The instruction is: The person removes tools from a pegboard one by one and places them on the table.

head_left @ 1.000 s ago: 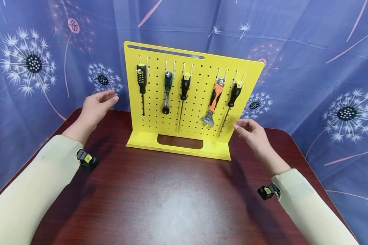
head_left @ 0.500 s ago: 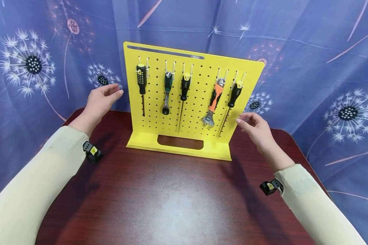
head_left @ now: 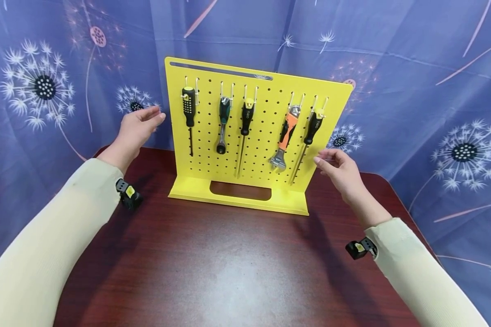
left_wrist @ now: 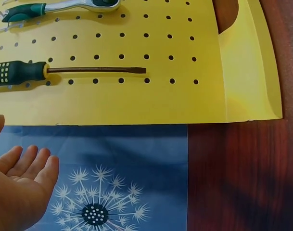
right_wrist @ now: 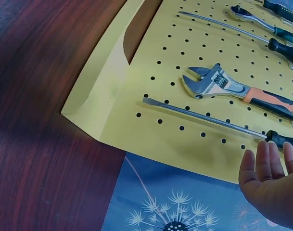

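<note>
A yellow pegboard (head_left: pixel 266 136) stands upright on the table with several tools hanging from white hooks. From left to right hang a flat screwdriver (head_left: pixel 189 106) with a dotted black handle, a ratchet wrench (head_left: pixel 223 113), a long black screwdriver (head_left: pixel 247 116), an orange-handled adjustable wrench (head_left: pixel 288 129) and another long screwdriver (head_left: pixel 313 127). My left hand (head_left: pixel 135 129) hovers just off the board's left edge, fingers relaxed and holding nothing; the dotted screwdriver (left_wrist: pixel 21 72) is nearest. Beside the right edge, my right hand (head_left: pixel 341 172) is likewise relaxed, its fingertips near the rightmost screwdriver (right_wrist: pixel 281 139).
The dark red wooden table (head_left: pixel 212 263) spreads in front of the board. Behind and at both sides hangs a blue curtain (head_left: pixel 237 32) with dandelion prints. The board's bent foot (head_left: pixel 188 188) has an oblong cutout.
My left hand has risen and moved a little right, closer to the board's left edge. The right hand has risen slightly. The tools have stayed in place.
</note>
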The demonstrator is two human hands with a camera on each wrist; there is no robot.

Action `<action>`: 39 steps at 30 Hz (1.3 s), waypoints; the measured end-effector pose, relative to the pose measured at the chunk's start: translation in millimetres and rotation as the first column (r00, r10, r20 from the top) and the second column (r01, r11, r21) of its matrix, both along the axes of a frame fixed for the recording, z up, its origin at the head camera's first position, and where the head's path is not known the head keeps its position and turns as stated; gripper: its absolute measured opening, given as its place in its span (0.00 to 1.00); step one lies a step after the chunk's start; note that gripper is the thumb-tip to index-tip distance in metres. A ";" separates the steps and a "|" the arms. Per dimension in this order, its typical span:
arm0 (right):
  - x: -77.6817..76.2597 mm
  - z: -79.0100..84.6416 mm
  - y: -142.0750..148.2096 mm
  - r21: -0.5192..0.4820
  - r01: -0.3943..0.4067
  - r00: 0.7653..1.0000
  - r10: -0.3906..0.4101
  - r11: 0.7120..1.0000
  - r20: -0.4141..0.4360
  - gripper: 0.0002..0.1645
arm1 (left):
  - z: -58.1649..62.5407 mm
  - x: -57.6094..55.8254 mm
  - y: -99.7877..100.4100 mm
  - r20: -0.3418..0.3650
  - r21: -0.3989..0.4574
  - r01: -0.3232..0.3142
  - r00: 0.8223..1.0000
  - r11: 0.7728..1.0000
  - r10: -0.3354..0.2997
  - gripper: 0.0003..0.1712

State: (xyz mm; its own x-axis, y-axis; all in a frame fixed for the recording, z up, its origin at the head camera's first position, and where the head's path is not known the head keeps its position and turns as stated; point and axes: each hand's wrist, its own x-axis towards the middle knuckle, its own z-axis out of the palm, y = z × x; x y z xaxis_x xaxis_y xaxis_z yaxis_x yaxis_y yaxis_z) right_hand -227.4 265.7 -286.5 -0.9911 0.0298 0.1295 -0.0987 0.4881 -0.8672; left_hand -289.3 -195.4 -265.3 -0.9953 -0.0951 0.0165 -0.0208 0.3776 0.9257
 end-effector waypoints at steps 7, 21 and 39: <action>1.1 2.2 -0.3 0.011 0.002 1.000 -0.002 1.000 -0.003 0.29 | 0.0 -7.8 0.1 0.019 0.030 0.005 1.000 1.000 -0.005 0.37; -1.7 16.1 -0.9 0.046 0.015 1.000 -0.015 0.999 -0.008 0.30 | 4.9 -21.8 7.7 0.026 0.103 -0.021 0.999 0.994 0.019 0.36; -12.3 25.9 -4.4 0.025 0.029 0.999 -0.029 0.999 0.022 0.35 | 7.3 -32.1 13.1 0.003 0.147 -0.007 1.000 0.989 0.007 0.35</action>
